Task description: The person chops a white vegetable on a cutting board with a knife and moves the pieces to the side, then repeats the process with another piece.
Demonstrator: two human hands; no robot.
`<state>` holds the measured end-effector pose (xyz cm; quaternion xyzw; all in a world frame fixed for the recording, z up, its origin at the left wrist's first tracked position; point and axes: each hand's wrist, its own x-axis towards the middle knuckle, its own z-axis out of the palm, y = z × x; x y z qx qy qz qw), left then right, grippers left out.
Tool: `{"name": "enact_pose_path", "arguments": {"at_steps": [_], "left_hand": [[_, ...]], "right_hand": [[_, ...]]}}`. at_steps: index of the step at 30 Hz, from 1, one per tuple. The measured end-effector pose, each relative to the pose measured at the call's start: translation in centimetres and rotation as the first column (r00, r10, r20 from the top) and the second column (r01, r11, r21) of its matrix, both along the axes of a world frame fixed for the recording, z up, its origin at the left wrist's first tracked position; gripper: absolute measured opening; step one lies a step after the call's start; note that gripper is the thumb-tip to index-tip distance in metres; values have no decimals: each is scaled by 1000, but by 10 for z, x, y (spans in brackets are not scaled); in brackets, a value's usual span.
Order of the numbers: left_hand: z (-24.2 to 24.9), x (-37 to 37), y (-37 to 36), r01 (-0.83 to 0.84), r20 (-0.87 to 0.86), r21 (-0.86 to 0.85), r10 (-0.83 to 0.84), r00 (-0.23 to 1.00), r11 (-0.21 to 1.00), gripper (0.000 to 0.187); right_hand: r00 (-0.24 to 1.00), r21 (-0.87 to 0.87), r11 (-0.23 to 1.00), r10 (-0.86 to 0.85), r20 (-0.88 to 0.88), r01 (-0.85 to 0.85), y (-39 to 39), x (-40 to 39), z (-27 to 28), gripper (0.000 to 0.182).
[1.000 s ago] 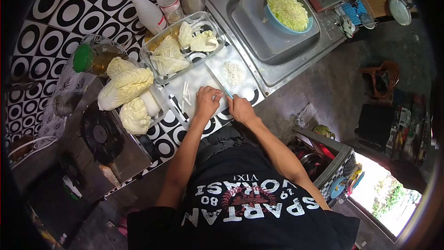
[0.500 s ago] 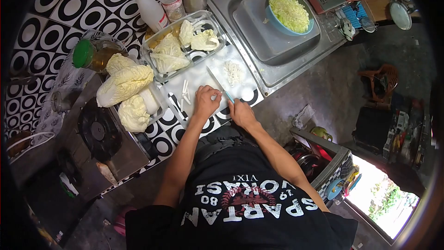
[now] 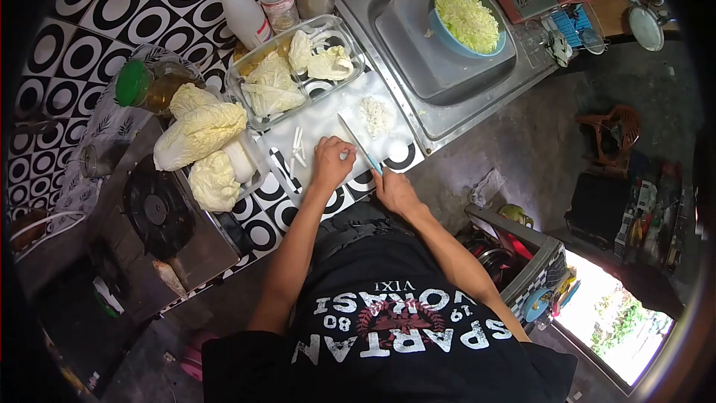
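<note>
My right hand (image 3: pixel 397 192) is closed around the blue handle of a kitchen knife (image 3: pixel 359 142), whose blade slants across a whitish cutting board (image 3: pixel 325 121). Curled on the board just left of the blade is my left hand (image 3: pixel 333 161), its fingertips pressed on a small pale vegetable piece (image 3: pixel 344 154), mostly hidden. Thin white vegetable strips (image 3: pixel 299 146) lie to its left. Beyond the knife, a little heap of finely chopped white bits (image 3: pixel 375 116) rests on the board.
A clear tray (image 3: pixel 261 121) of cabbage leaves sits behind the board. Whole napa cabbages (image 3: pixel 200 138) are piled left, near a stove burner (image 3: pixel 155 209). On the right, a blue bowl (image 3: pixel 456 39) of shredded cabbage stands in the sink (image 3: pixel 436 125). Bottles (image 3: pixel 242 15) stand at the back.
My right hand and the knife have shifted slightly right and toward me, with the blade a bit farther from my left fingers. My left hand stays nearly in place.
</note>
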<state>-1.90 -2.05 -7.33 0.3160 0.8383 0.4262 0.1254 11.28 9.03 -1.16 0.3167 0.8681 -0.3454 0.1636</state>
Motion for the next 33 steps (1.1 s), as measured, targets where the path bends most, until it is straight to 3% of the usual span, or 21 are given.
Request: {"name": "enact_pose_path", "arguments": {"at_steps": [11,19,25,33], "left_hand": [[-1,-2,-3,44,34,25,-44,998,999,6],[-1,1,-3,-2,16,26,1,1000,1000,6],[-1,1,-3,5,16,46,-5,1000,999,6],[-3,1,-4,24,-35,26,-23,999,999,9]], "right_hand": [[999,15,1000,12,30,-13,4,-37,-4,44],[991,-23,999,35,131,-32,-2,-14,12,44],[998,-20,999,-37,57,38,-7,-18,-6,45],[1000,4,1000,19,18,-19,1,-31,-3,45]]}}
